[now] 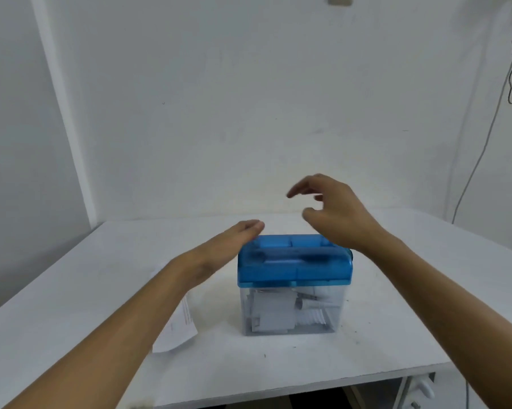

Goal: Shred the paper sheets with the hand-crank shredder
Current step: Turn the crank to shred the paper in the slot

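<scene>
Found the white printed paper sheets (178, 326) at eight o'clock from the blue-lidded clear plastic shredder (293, 267), nearer the flat, empty left hand (234, 237) than the loosely curled, empty right hand (334, 214).

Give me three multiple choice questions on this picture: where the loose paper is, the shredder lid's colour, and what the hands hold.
1. The loose paper sheets lie: A) left of the shredder, B) behind it, C) on the floor.
2. The lid is: A) red, B) blue, C) green.
3. The left hand and right hand: A) both hold nothing, B) both grip paper, C) turn a crank.
Answers: A, they lie under the left forearm; B, translucent blue; A, neither grips anything.
</scene>
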`<state>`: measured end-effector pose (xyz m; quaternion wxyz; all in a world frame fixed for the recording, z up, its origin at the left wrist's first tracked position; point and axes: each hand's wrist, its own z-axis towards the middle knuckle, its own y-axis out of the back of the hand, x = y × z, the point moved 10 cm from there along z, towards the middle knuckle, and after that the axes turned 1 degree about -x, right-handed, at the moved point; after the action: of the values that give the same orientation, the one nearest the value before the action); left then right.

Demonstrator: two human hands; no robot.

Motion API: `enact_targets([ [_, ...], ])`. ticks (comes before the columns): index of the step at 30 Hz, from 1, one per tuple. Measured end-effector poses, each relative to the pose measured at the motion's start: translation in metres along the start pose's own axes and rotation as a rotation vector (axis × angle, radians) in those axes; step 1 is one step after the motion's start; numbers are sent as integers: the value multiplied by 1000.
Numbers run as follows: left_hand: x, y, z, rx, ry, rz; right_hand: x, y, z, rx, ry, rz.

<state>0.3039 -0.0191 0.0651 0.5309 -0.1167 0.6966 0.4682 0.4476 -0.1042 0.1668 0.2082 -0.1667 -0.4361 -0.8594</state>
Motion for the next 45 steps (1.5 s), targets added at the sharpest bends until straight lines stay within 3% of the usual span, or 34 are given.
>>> enact_targets([
  [6, 15, 65, -24, -297, 37, -40, 90, -55, 0, 161, 117, 109],
  [11, 56, 114, -52, -371, 109, -56, 133, -112, -6, 235, 124, 201],
  [15, 109, 124, -58, -405, 235, 96, 118, -195, -27, 430, -8, 138],
  [19, 160, 113, -64, -458, 322, 184, 60, -260, -49, 523, -268, -149],
  [22, 185, 102, -70, -539, 344, 154, 40, -275, -59, 457, -321, -209],
  [26, 187, 96, -81, -672, 299, 299, 25, -274, -60, 346, -400, -63],
  [37, 180, 93, -83, -694, 333, 491, 16, -271, -58, 280, -464, 82],
  [42, 183, 99, -86, -731, 305, 394, 14, -267, -58, 243, -494, 163],
  [45, 183, 102, -90, -771, 259, 188, 14, -268, -58, 222, -502, 303],
])
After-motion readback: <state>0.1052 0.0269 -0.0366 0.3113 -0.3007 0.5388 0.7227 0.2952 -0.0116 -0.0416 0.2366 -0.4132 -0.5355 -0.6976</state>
